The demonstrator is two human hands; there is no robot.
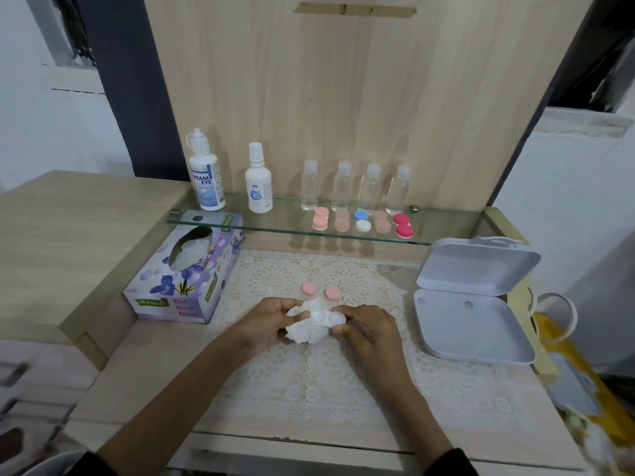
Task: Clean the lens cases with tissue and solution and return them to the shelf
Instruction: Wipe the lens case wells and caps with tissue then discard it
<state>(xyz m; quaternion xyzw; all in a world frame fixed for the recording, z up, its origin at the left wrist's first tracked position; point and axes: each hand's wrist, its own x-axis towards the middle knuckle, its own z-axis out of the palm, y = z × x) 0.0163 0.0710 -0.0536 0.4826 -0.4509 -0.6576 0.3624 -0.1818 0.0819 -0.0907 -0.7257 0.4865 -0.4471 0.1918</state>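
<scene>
A white lens case body lies against a crumpled white tissue over the lace mat. My left hand grips the tissue from the left. My right hand pinches the case's right end. Two pink caps lie on the mat just beyond my hands. On the glass shelf stand two white solution bottles and several clear small bottles. In front of these sit several closed lens cases in pink, peach, blue-white and red.
A purple tissue box sits at the left of the mat, partly under the shelf. An open grey hinged box lies at the right. A lace mat covers the desk. A yellow bag hangs off the right edge.
</scene>
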